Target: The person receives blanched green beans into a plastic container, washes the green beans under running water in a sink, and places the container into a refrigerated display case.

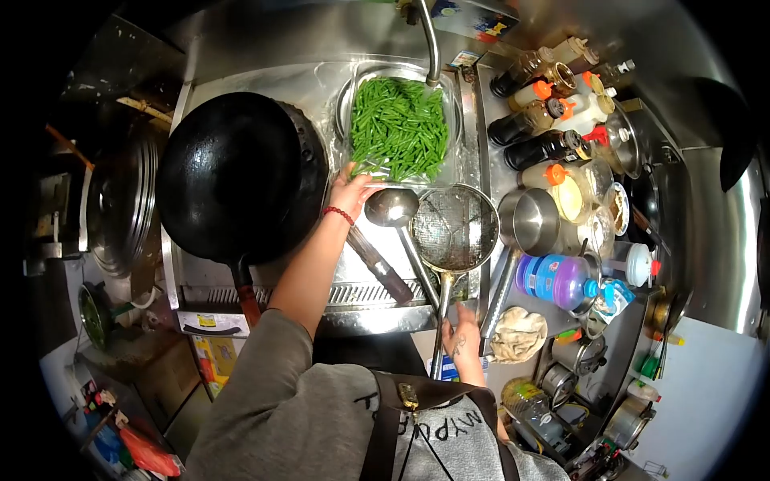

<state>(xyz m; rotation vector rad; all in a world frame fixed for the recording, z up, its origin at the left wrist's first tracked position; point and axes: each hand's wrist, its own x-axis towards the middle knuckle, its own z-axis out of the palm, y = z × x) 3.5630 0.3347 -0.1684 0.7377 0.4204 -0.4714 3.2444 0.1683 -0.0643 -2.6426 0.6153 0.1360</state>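
My left hand (350,192), with a red bead bracelet at the wrist, grips the near left corner of a clear plastic container (358,172). Cut green beans (399,127) fill it, and it sits under the faucet (431,48) at the back of the steel counter. My right hand (460,335) is low at the counter's front edge, fingers extended and apart, beside the handle of a round wire strainer (457,228). Nothing shows in it. Left of the strainer lies a steel ladle (391,207), its handle running toward the front edge.
A large black wok (233,176) takes up the left side. A dark-handled tool (381,264) lies in the middle. Sauce bottles (521,124), a steel pot (536,220), a purple-liquid bottle (557,280) and a crumpled cloth (519,334) stand to the right.
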